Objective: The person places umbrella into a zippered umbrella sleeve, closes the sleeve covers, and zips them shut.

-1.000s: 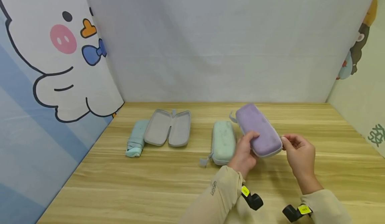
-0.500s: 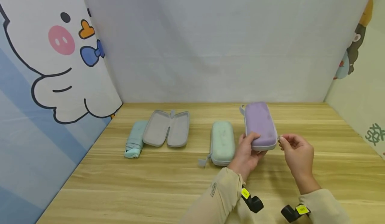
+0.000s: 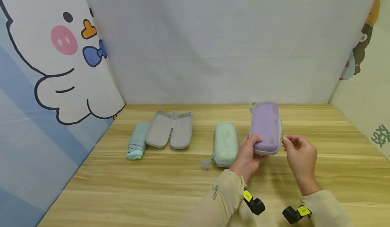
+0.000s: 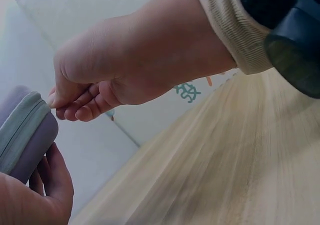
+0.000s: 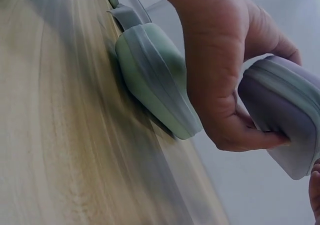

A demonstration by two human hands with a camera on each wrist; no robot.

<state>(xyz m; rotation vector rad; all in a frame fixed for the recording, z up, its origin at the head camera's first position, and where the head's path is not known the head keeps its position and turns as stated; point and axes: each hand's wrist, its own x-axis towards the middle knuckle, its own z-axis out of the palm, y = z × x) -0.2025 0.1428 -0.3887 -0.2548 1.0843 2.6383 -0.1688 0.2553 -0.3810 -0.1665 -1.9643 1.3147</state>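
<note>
My left hand (image 3: pixel 248 157) grips a purple zip case (image 3: pixel 265 127) by its lower left part, thumb on top and fingers beneath. The case is held up off the table with its zip seam (image 4: pixel 22 120) showing closed at the near end. My right hand (image 3: pixel 301 156) pinches the small zipper pull (image 3: pixel 283 139) at the case's right side; the fingertips hide most of it. A grey loop (image 3: pixel 251 107) sticks out at the far left corner. Beside my left hand, a mint green zip case (image 3: pixel 226 144) lies closed on the table, its grey tab (image 3: pixel 206 164) toward me.
Left on the wooden table (image 3: pixel 122 193), a grey case (image 3: pixel 159 130) lies spread open, its lining up. Against its left side rests a folded teal umbrella-like bundle (image 3: pixel 138 140) with a strap around it. A pale cloth wall (image 3: pixel 219 51) stands behind the table.
The purple case has turned from a slant to nearly straight, its far end swinging right. My right hand has shifted slightly left and keeps its pinch at the case's side.
</note>
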